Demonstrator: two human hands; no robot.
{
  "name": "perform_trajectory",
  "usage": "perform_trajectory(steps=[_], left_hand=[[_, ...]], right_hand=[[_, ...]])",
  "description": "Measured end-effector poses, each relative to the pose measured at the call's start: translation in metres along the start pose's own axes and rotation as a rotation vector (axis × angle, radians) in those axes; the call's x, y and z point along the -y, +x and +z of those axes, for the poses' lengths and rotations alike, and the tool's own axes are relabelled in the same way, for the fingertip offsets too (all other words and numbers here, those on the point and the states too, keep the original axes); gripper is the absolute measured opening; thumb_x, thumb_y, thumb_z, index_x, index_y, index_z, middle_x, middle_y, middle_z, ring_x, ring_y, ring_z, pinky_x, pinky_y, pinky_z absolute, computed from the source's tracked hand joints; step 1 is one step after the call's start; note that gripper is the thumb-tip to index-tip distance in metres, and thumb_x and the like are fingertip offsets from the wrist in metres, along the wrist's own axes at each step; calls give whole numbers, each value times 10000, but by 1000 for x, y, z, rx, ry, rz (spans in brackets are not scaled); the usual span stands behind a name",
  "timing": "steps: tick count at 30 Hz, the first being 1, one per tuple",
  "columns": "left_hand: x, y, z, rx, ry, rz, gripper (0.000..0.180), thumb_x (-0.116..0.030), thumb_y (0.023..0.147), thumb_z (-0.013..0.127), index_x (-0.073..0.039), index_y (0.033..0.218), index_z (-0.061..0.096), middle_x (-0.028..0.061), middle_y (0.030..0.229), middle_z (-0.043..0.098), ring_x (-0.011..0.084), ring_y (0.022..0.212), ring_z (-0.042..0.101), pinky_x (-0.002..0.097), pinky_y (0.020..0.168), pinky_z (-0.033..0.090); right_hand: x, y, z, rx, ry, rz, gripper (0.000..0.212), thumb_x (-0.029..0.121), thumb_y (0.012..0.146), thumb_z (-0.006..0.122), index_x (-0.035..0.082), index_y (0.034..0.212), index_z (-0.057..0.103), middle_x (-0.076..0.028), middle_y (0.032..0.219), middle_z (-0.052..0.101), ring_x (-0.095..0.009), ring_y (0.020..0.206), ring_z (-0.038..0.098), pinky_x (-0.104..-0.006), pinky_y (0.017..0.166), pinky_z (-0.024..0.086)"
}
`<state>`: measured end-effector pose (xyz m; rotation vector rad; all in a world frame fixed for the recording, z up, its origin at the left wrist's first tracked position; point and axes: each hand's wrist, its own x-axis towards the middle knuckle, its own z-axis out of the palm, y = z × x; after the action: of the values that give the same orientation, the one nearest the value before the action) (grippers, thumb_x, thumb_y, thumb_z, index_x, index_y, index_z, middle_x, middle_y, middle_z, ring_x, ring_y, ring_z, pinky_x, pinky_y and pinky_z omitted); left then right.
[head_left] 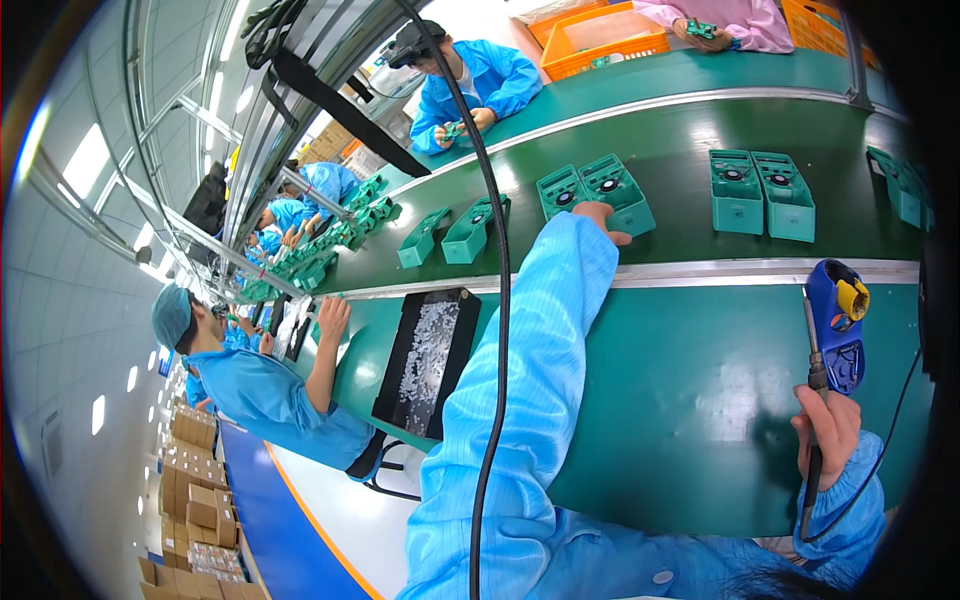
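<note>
My left arm reaches across to the far green belt, where my left hand is closed on the near end of a green plastic housing. My sleeve and hand hide part of it. Right beside it sits a second green housing with a round black part inside. At the right, my right hand is closed around the handle of a soldering iron, its metal tip pointing up. Close to that tip stands a blue soldering iron stand with a yellow insert.
More green housings lie along the belt. A black tray of small whitish pieces is left of my arm. A black cable hangs across the view. A co-worker sits at left; others work opposite near orange crates.
</note>
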<state>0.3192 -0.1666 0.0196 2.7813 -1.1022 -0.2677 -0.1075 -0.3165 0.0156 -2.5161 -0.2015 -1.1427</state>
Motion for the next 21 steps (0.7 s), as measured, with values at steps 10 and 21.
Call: perform_trajectory(steps=[10, 21], left_hand=[[-24, -59, -1, -79, -142, 33, 452, -278, 696, 792, -41, 1062, 673, 210, 1037, 650, 346, 967, 630, 407, 841, 490], [-68, -239, 16, -320, -148, 424, 265, -135, 661, 771, -44, 852, 612, 147, 889, 541, 359, 948, 541, 540, 956, 374]], right_hand=[[-4, -8, 4, 44, -17, 56, 345, -12, 779, 655, -18, 1121, 609, -153, 901, 632, -303, 746, 595, -378, 695, 446], [-4, -11, 8, 59, -10, 141, 354, -24, 793, 641, -3, 1141, 579, -135, 898, 651, -300, 785, 613, -363, 743, 455]])
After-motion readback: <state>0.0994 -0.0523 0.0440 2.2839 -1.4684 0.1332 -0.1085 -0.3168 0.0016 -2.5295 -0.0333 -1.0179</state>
